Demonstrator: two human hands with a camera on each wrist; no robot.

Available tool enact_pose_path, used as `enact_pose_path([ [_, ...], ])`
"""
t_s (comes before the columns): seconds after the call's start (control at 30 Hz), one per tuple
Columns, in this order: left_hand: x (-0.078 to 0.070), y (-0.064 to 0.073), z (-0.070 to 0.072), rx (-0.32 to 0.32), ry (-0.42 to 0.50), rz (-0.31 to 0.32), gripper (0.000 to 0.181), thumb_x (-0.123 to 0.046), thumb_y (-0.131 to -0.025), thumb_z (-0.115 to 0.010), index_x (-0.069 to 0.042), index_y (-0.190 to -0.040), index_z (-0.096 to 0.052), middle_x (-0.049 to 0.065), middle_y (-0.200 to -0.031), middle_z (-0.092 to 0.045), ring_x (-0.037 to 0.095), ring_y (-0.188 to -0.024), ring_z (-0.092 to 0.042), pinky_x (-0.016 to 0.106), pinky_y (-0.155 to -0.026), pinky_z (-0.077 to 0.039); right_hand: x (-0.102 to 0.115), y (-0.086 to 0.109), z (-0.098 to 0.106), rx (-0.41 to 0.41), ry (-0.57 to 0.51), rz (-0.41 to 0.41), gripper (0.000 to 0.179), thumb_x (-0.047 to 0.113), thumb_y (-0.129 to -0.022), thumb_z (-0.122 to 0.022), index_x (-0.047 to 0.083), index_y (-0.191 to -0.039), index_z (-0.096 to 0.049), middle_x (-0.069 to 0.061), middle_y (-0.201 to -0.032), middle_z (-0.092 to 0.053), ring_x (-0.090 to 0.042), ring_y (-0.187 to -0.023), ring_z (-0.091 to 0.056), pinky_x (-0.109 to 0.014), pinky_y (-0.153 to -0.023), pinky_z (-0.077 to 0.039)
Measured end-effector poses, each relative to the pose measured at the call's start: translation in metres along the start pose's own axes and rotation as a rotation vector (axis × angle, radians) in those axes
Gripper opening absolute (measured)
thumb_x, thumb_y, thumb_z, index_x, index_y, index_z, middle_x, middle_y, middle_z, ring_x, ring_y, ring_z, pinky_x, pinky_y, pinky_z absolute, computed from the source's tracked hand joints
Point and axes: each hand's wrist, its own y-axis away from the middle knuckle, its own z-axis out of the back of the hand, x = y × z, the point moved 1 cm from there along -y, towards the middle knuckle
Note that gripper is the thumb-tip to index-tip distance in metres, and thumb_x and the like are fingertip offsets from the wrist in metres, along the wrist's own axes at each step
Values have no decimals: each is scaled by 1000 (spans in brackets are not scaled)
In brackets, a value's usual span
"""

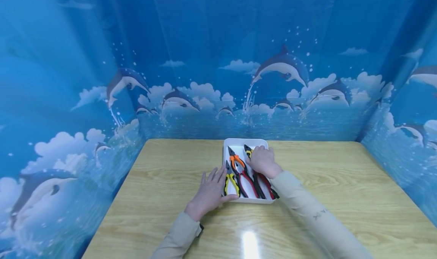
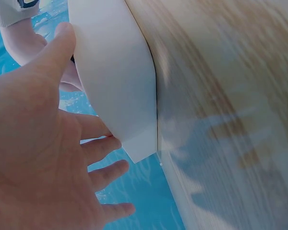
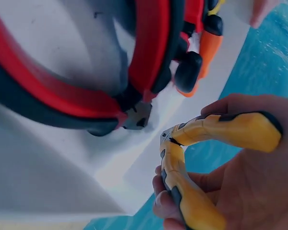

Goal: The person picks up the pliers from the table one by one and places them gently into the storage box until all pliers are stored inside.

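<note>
A white tray (image 1: 246, 201) full of pliers stands near the far edge of the table. My left hand (image 1: 209, 192) lies along its left wall, fingers straight and spread, with the thumb at the near rim. In the tray's far right corner my right hand (image 1: 263, 161) grips yellow-and-black pliers (image 3: 197, 132); their handles are spread apart in the right wrist view. Orange-handled pliers (image 1: 233, 158) lie to their left. Nearer are yellow-handled pliers (image 1: 227, 182) at the left, red-and-black pliers (image 1: 250, 182) in the middle and another red-and-black pair (image 1: 266, 181) at the right.
The wood-grain table (image 1: 164, 183) extends on both sides of the tray. Blue curtains (image 1: 205, 61) printed with dolphins and clouds hang behind and at both sides. A bright glare spot lies on the tabletop in front.
</note>
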Motion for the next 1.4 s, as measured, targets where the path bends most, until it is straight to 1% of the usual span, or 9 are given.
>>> enact_pose_path([
  [0.07,-1,0,1,1,-3,-2,100,-70,-90,-57,-5,-160,-27,13,-167,-23,40,-152,-22,67,-121,-18,2,-5,-2,40,17,-12,60,47,-103,-52,-10,-118,-61,-20,-101,-60,-31,-97,-61,-55,-110,-40],
  [0.33,-4,0,0,14,-2,3,101,-71,-90,-56,-6,-161,-25,12,-168,-22,39,-153,-21,66,-121,-16,2,-13,-9,97,14,-25,49,40,-103,-56,-6,-116,-65,-17,-102,-62,-28,-96,-59,-54,-108,-42],
  [0.53,-3,3,2,12,2,-16,100,-70,-91,-56,-4,-160,-26,14,-167,-23,40,-152,-21,66,-121,-17,-4,-13,-12,122,-42,23,42,38,-103,-59,-2,-105,-71,-16,-97,-62,-26,-88,-59,-45,-85,-56],
  [0.67,-2,5,3,0,19,-29,100,-68,-91,-58,-3,-160,-26,14,-167,-24,41,-152,-22,67,-121,-16,-8,-9,-9,86,-72,76,40,39,-101,-62,0,-96,-72,-15,-93,-64,-26,-82,-61,-43,-73,-59],
  [0.87,-2,4,2,5,20,-25,100,-69,-91,-58,-4,-160,-25,14,-167,-23,41,-152,-21,67,-121,-16,-13,8,10,-89,-86,147,38,38,-101,-64,1,-109,-67,-16,-93,-63,-30,-81,-64,-45,-66,-59],
  [1.0,-1,2,2,2,10,-25,100,-69,-91,-57,-4,-160,-26,14,-167,-23,41,-152,-22,67,-121,-17,-19,26,17,-216,-145,190,31,34,-100,-65,4,-103,-69,-11,-86,-64,-25,-71,-61,-40,-57,-55],
  [1.2,0,1,1,-10,13,-35,101,-69,-91,-57,-3,-160,-26,15,-167,-23,41,-152,-22,67,-120,-17,-35,55,5,-424,-215,223,23,28,-96,-71,7,-86,-68,-4,-70,-58,-20,-59,-54,-35,-47,-45],
  [1.3,2,2,0,-18,12,-43,101,-69,-91,-57,-2,-159,-26,15,-166,-23,42,-152,-22,68,-120,-17,-41,68,-7,-465,-230,220,21,23,-93,-75,7,-82,-66,-4,-67,-56,-20,-59,-53,-35,-47,-44],
  [1.4,4,4,0,-26,12,-51,100,-68,-91,-57,-1,-159,-27,16,-166,-23,42,-151,-23,68,-120,-17,-47,77,-19,-458,-229,217,18,19,-90,-78,7,-83,-66,-5,-70,-58,-21,-62,-54,-35,-48,-46],
])
